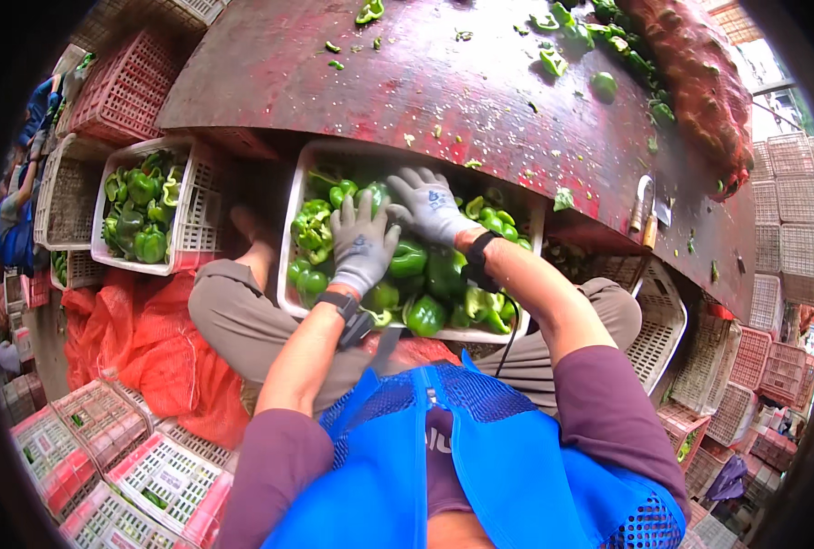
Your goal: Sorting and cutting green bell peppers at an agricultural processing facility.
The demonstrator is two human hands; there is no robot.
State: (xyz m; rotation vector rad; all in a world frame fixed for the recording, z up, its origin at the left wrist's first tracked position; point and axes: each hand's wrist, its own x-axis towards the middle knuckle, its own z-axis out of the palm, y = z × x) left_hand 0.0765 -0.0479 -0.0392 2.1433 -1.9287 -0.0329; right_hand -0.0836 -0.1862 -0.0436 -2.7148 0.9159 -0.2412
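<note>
Both my hands, in grey gloves, rest over a white plastic crate (290,220) between my knees. Green bell peppers (423,314) fill it, some whole and some cut or broken. My left hand (363,247) lies on the peppers left of the middle, back up, its fingers spread and pointing away from me. Just beyond it to the right, my right hand (428,203) reaches over the peppers near the crate's far side, with fingers apart and pointing to the left. Neither hand shows anything gripped.
A red-stained table (334,91) stands beyond the crate, with pepper scraps, a hooked blade (641,197) and a wooden-handled knife (651,229) on it. A full red net sack (690,82) lies at the far right. Another crate of peppers (201,206) and red netting (174,348) are left.
</note>
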